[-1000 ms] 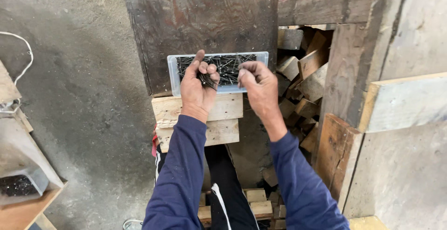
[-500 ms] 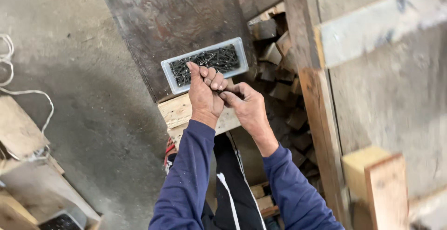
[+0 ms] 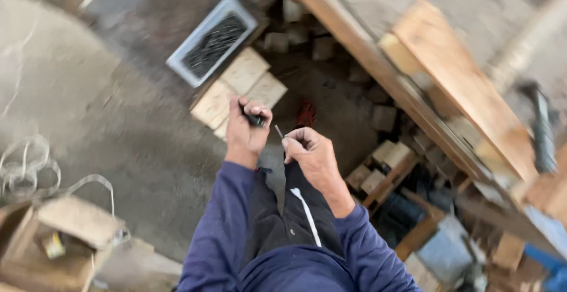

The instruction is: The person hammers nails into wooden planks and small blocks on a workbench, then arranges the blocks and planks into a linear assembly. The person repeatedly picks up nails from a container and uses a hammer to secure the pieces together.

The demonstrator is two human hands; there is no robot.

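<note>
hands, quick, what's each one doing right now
Left hand: closed around a bunch of dark nails.
Right hand: closed, a single nail pinched in its fingertips.

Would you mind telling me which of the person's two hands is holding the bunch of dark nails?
The left hand: dark nails fill its closed fist, whereas the right hand pinches just one thin nail.
</note>
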